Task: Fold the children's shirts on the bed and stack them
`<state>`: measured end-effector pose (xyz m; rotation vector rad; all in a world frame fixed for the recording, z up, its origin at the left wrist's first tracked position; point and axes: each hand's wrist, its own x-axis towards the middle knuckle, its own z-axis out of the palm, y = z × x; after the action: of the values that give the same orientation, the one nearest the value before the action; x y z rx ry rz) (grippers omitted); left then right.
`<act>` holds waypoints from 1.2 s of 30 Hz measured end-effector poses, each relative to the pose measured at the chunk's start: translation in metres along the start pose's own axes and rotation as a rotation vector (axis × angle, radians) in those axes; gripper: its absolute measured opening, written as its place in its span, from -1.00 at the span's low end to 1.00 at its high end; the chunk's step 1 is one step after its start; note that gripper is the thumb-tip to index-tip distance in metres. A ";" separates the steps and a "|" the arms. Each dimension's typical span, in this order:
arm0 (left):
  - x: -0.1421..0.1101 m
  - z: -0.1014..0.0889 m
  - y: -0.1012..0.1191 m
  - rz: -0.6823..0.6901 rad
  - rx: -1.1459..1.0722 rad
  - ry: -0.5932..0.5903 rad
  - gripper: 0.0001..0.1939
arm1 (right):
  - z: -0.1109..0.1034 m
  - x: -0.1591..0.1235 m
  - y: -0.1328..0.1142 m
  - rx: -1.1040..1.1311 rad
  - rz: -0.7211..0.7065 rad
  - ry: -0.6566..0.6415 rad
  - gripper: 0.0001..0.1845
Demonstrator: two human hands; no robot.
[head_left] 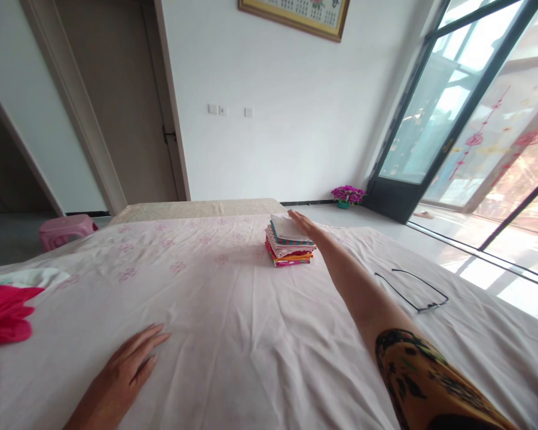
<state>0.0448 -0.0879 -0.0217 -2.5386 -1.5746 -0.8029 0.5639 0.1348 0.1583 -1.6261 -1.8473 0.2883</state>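
A stack of folded coloured cloths (287, 248) sits on the far part of a bed covered with a pale pink flowered sheet (233, 310). My right hand (305, 226) reaches out over it, fingers stretched flat on the top white cloth. Near the front of the bed my left hand (128, 364) lies flat on the sheet, fingers together and extended, holding nothing.
A bright pink cloth (4, 316) and a white-green cloth (31, 278) lie at the bed's left edge. A thin black wire hanger (415, 292) lies on the sheet at right. A pink stool (65, 230) stands left, a flower pot (347, 196) by the glass doors.
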 end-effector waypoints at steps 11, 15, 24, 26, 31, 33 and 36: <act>-0.001 0.002 -0.002 0.011 -0.004 0.014 -0.63 | -0.044 -0.050 0.033 -0.065 -0.055 -0.095 -0.44; -0.001 0.004 -0.005 0.032 0.001 0.024 -0.64 | -0.042 -0.064 0.033 -0.341 -0.189 -0.056 -0.44; -0.002 0.004 -0.004 0.032 0.005 0.020 -0.64 | -0.037 -0.064 0.024 -0.561 -0.232 -0.001 -0.60; -0.002 0.004 -0.004 0.031 0.003 0.025 -0.64 | -0.036 -0.063 0.022 -0.625 -0.249 -0.003 -0.62; -0.002 0.004 -0.005 0.030 -0.001 0.023 -0.63 | -0.030 -0.064 0.022 -0.714 -0.257 0.083 -0.66; -0.001 0.004 -0.005 0.027 -0.011 0.024 -0.63 | -0.028 -0.067 0.024 -0.721 -0.267 0.063 -0.66; 0.000 0.002 -0.001 0.009 -0.028 0.025 -0.63 | -0.025 -0.073 0.025 -0.702 -0.282 0.088 -0.63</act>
<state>0.0449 -0.0871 -0.0240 -2.5432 -1.5544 -0.8581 0.5996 0.0647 0.1397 -1.7245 -2.2119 -0.6108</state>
